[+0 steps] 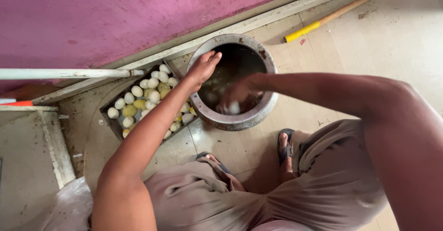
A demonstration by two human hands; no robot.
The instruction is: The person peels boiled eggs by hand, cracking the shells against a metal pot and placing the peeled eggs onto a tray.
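A round metal pot (pixel 266 112) stands on the floor in front of me, dark inside with water and pale eggs at the bottom. My left hand (pixel 203 68) rests on the pot's left rim, fingers spread. My right hand (pixel 235 94) reaches down into the pot and is blurred; a white egg (pixel 233 107) shows at its fingertips. Whether the fingers close on it is unclear. Left of the pot lies a dark tray (pixel 107 121) filled with several peeled white and yellowish eggs (pixel 137 91).
A pink wall runs along the top with a pale skirting. A white pipe (pixel 64 73) crosses at left. A wooden stick with a yellow end (pixel 318 24) lies at upper right. A plastic bag (pixel 69 205) sits lower left. My sandalled feet (pixel 285 149) are beneath me.
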